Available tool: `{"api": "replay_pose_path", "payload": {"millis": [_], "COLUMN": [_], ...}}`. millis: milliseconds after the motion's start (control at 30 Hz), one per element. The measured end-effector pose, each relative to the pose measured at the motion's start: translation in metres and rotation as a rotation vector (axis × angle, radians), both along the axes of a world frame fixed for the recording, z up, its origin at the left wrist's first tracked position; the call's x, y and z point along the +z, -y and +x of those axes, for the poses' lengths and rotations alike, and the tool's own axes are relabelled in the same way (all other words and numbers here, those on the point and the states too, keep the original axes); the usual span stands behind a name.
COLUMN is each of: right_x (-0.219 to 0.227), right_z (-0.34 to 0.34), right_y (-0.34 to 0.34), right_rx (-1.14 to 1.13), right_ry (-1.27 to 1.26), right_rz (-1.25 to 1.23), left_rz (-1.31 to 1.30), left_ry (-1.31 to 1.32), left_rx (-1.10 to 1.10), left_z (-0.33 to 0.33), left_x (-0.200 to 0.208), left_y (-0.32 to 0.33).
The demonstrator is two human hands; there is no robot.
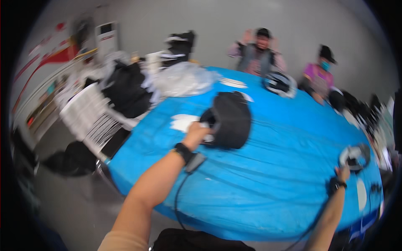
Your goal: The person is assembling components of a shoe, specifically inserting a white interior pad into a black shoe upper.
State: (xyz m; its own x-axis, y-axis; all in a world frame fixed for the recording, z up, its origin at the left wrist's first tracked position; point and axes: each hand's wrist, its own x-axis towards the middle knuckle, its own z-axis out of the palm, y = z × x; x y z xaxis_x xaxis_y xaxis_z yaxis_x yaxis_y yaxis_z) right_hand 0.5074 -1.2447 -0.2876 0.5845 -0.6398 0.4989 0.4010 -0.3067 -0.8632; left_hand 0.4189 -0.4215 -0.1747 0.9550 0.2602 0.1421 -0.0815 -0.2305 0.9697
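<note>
Dark cap [234, 121] | in left fingers [204, 132] | white pieces [182, 124] beside | clear bag [184, 79] beyond

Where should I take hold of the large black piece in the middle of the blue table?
I'd grip the black piece by its left edge, coming from the left. It seems to gape open there, offering a rim to pinch, while the rest is broad and rounded. The left hand is at that edge; blur hides its exact finger contact.

Plastic bag [184, 79] on blue tabletop [259, 184]; white cabinet unit [107, 42] behind.
</note>
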Motion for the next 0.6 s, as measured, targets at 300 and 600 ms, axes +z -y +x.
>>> {"api": "replay_pose_path", "payload": {"millis": [300,600], "right_x": [0.006,0.024], "right_z": [-0.003,-0.053], "right_y": [-0.047,-0.119], "right_rx": [0.017,0.342], "right_ry": [-0.227,-0.168], "right_rz": [-0.03,-0.016], "left_rz": [0.295,-0.109], "left_ry": [0.139,0.153], "left_rx": [0.179,0.037], "left_z": [-0.001,-0.006], "left_x": [-0.001,0.015], "left_y": [0.004,0.033]}}
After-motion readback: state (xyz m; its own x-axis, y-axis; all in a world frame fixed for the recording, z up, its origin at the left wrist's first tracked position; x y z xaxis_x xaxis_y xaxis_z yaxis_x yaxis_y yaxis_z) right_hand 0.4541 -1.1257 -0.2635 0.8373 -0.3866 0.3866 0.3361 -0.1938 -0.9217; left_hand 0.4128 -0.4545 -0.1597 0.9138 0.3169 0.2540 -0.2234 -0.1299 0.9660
